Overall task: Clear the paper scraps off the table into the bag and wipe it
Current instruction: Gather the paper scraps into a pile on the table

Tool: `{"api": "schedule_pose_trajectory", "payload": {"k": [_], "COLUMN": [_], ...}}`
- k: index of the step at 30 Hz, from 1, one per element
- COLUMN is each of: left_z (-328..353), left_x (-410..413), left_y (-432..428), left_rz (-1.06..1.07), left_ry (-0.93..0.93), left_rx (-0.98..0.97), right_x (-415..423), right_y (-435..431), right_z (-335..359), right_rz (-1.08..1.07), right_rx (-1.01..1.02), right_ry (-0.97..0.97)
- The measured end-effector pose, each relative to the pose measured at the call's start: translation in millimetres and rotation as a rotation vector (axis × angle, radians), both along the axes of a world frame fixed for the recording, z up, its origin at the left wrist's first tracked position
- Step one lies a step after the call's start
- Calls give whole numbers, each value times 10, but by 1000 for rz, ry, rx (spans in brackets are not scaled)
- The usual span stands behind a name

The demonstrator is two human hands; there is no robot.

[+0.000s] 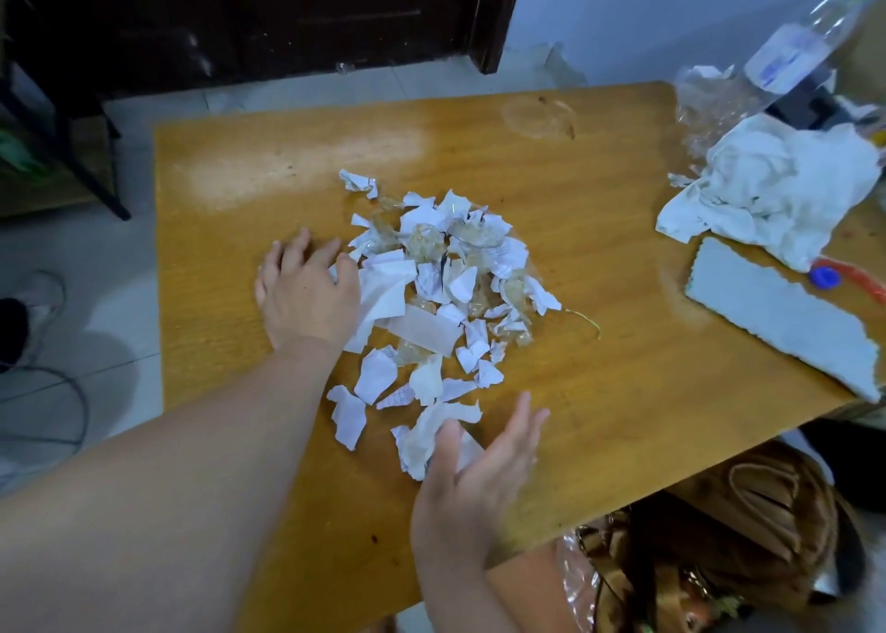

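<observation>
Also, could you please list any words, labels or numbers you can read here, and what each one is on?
None can be read.
Bottle label: blue print, too blurred.
Paper scraps: faint handwriting and grid lines, too small to make out.

Dim, soft indoor light — pale glare on the table (297, 162), warped edges

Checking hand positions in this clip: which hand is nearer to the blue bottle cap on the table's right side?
The right hand. It is at the near edge of the scrap pile, left of and nearer the camera than the blue bottle cap. The left hand lies beyond the pile, farther left.
</observation>
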State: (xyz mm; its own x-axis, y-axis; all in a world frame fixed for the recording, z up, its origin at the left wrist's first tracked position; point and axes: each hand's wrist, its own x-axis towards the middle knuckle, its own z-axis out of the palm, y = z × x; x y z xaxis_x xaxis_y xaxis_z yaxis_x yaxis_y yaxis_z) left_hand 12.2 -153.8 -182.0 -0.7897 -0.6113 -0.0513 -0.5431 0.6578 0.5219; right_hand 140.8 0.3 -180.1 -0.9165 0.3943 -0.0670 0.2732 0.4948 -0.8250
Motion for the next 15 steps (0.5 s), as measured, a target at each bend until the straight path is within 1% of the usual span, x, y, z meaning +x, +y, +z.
{"api": "schedule_pose_trajectory", "payload": {"k": [2,4,6,9,12,13,15], "left_z": [2,-3,-5,-2,-21,-22,-28], "left_x": [-4,-5,-6,-7,-6,-8,-2], "left_y": [-4,-7,-2,-2,-11,-13,-8], "left_rz": [4,5,6,28,19,16,15], "left_ry": [1,3,12,16,22,23,16], "left_rx": [2,7,15,25,19,16,18], "right_x": [-170,-374,-569,-725,-810,-863,-1014], "right_y": [-159,-272,-348,-394,-182,-51,266], "right_z": [-42,-66,-80,2,153,171,123], "right_rz": [12,-4,-31,-11,33,11,-118], "right_rx": [73,91,72,-1,-50,-52,-39], "right_ry": [39,35,50,152,317,333,245]}}
